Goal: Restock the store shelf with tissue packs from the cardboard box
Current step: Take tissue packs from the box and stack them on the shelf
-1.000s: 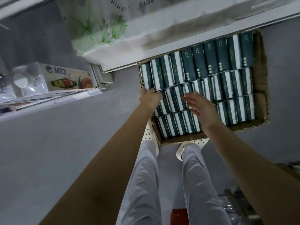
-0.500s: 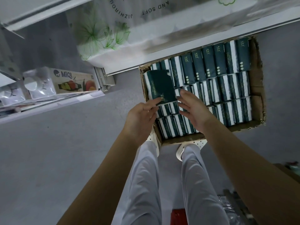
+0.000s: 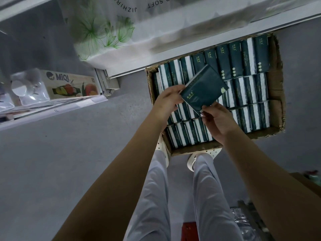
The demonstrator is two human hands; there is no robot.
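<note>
An open cardboard box (image 3: 276, 91) sits on the grey floor, packed with several rows of dark green and white tissue packs (image 3: 248, 91). One dark green tissue pack (image 3: 204, 91) is lifted above the box, flat side up. My left hand (image 3: 167, 100) pinches its left edge. My right hand (image 3: 217, 119) grips its near corner from below. The white store shelf (image 3: 173, 54) runs just behind the box.
A large white bag with green plant print (image 3: 104, 30) lies on the shelf above the box. A MIQI carton (image 3: 73, 84) and clear wrapped goods (image 3: 24, 87) fill a low shelf at left. My legs and white shoes stand against the box's near wall.
The pack has come up out of the box's left side and moved right, higher above the rows. My right hand left the packed rows and took hold of its near corner.
</note>
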